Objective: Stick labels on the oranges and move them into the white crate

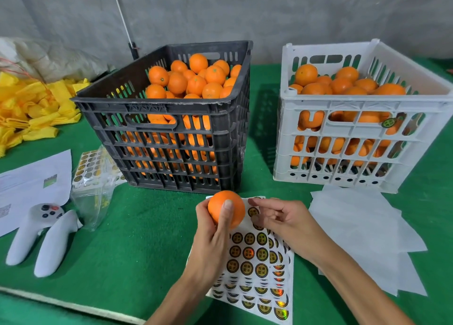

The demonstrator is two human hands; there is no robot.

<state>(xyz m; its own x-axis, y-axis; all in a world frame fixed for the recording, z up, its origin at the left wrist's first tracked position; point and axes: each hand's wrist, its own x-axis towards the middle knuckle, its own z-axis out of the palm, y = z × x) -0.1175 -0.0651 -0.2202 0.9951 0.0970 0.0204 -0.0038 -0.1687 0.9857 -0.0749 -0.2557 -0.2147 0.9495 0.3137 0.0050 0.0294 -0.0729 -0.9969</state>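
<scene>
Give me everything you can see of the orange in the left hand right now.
The orange is round, bright and smooth-skinned, with no label visible on the side facing the camera. The left hand grips it from below and behind, thumb laid up its front. It is held above the green table, just in front of the black crate and over the top edge of the sticker sheets. The right hand is close beside it, fingertips not clearly touching it.
</scene>
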